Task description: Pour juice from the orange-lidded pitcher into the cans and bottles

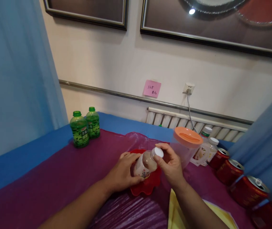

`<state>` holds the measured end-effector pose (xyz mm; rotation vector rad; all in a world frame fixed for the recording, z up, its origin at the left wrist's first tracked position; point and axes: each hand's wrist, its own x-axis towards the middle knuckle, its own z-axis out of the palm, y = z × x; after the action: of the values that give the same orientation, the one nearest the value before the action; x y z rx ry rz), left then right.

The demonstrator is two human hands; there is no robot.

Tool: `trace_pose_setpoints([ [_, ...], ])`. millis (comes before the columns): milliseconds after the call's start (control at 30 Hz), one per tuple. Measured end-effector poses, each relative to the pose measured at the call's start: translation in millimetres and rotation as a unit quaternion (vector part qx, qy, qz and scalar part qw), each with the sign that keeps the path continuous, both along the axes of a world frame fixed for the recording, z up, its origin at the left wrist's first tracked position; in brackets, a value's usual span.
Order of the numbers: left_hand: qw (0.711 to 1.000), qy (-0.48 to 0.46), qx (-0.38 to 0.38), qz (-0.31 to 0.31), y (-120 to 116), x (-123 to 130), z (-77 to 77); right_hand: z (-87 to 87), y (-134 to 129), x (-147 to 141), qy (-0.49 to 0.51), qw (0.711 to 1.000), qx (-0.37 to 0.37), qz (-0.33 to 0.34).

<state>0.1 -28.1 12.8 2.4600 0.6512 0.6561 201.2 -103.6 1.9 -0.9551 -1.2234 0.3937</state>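
Wrapping round the label of a small clear plastic bottle with a pale printed wrapper (142, 166) in the head view, the left hand (119, 171) has its fingers behind and its thumb along the near side; the right hand (172, 163) pinches the round white plastic cap (158, 152) between thumb and fingertips; the bottle thus lies between the two hands, tilted, its capped neck leaning toward the right hand and its base toward the left palm; below it sits a red scalloped-edge dish (147, 188), and whether the bottle touches it cannot be told; the dish rests on a glossy purple plastic sheet (54, 178); just beyond the right hand stands a translucent plastic jug with an orange lid (185, 144); a yellow cloth (174, 210) lies beneath the right forearm.
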Motion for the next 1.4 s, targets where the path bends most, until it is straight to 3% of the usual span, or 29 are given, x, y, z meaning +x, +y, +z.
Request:
trace_pose_setpoints([
  [367,1.0,0.005,-0.003,0.006,-3.2,1.1,3.0,-2.6,2.0,-10.5,0.019,0.999,0.007,-0.027],
  [700,1.0,0.004,0.0,0.02,5.8,0.1,-5.0,4.0,-7.5,-16.5,0.011,0.999,0.021,0.047],
  [800,1.0,0.004,-0.004,0.024,8.6,-0.1,-6.9,4.5,-5.9,-19.4,0.005,1.0,0.005,0.02],
  [967,1.0,0.013,-0.005,0.005,10.0,-0.2,-6.3,-1.3,-2.7,-22.1,0.004,0.997,0.011,-0.079],
  [1200,0.999,0.013,-0.02,0.026,11.6,-0.6,-7.9,2.3,-11.1,-26.6,-0.031,0.998,0.05,-0.009],
  [1400,1.0,0.011,-0.005,0.029,10.8,0.0,-7.7,-4.1,-5.7,-32.2,-0.024,0.99,0.034,-0.136],
])
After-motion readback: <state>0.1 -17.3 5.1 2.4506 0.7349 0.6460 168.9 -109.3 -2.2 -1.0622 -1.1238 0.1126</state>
